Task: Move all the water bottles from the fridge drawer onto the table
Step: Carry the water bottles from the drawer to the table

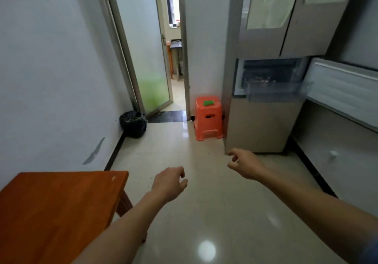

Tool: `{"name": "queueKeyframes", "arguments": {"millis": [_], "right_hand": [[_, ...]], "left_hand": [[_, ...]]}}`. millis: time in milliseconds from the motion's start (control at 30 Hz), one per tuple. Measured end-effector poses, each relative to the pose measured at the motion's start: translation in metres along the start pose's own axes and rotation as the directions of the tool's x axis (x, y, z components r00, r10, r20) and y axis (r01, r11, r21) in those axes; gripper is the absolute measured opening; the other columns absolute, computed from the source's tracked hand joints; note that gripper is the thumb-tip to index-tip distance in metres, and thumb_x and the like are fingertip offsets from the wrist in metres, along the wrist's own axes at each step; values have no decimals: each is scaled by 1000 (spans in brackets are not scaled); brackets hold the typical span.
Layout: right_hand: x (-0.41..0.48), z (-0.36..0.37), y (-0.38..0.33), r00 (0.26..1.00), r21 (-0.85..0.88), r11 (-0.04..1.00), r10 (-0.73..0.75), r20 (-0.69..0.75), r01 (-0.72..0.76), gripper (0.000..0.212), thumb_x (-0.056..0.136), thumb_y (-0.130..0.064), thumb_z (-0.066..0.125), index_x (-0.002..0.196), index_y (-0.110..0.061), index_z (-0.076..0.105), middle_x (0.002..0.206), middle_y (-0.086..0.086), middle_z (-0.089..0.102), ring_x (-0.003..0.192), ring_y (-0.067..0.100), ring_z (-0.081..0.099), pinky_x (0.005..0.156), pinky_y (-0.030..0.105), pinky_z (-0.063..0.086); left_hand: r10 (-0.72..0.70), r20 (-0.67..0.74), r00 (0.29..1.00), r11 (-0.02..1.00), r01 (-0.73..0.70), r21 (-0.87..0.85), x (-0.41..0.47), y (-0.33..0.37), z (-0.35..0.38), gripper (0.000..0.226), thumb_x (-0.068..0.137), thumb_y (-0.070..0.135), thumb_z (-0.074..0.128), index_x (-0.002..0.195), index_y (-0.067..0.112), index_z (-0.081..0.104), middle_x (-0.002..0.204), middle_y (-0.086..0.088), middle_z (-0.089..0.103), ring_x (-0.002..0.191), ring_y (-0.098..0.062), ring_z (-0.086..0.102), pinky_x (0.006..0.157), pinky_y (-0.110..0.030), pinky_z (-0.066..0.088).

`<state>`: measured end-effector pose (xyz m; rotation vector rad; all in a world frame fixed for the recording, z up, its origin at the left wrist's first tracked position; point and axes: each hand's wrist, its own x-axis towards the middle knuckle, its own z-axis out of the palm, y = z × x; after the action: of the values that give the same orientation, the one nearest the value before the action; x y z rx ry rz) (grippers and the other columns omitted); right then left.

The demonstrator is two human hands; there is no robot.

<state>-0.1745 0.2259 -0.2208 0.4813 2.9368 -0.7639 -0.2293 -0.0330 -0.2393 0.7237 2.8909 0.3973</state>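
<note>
Neither grip holds anything: the left hand (168, 183) and right hand (244, 165) hang over the floor with fingers loosely curled apart. Well ahead of them, the fridge drawer (276, 91) stands pulled out; its contents are unclear. Left, the tabletop (57, 206) is near.

No words, numbers or signs can be read here. The pale sheets (266, 8) stuck on the fridge (263, 120) doors are too blurry to read. The green thing (208, 102) on the orange stool (208, 118) shows no letters.
</note>
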Motion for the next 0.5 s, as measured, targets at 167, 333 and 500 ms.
{"name": "queueKeyframes", "arguments": {"millis": [167, 333, 500], "right_hand": [[67, -19, 59, 993, -2, 994, 112, -26, -112, 43, 85, -36, 62, 127, -25, 56, 113, -2, 64, 95, 15, 60, 82, 32, 52], [155, -64, 107, 969, 32, 976, 217, -118, -215, 42, 86, -35, 64, 125, -22, 57, 112, 1, 67, 98, 18, 62, 85, 33, 51], [220, -120, 146, 922, 97, 944, 330, -201, -316, 43, 88, -36, 63, 128, -22, 55, 109, 0, 64, 97, 17, 61, 84, 35, 51]], "left_hand": [[107, 32, 994, 994, -109, 33, 117, 35, 11, 25, 92, 42, 55, 108, 23, 57, 98, 1, 65, 83, -15, 58, 71, -29, 48], [237, 77, 969, 971, -237, 0, 245, 72, 13, 24, 91, 44, 57, 105, 25, 57, 98, 2, 64, 83, -13, 57, 74, -27, 51], [414, 81, 907, 910, -415, 3, 367, 123, -5, 18, 89, 39, 58, 97, 23, 58, 99, 3, 62, 86, -15, 59, 78, -34, 54]]}}
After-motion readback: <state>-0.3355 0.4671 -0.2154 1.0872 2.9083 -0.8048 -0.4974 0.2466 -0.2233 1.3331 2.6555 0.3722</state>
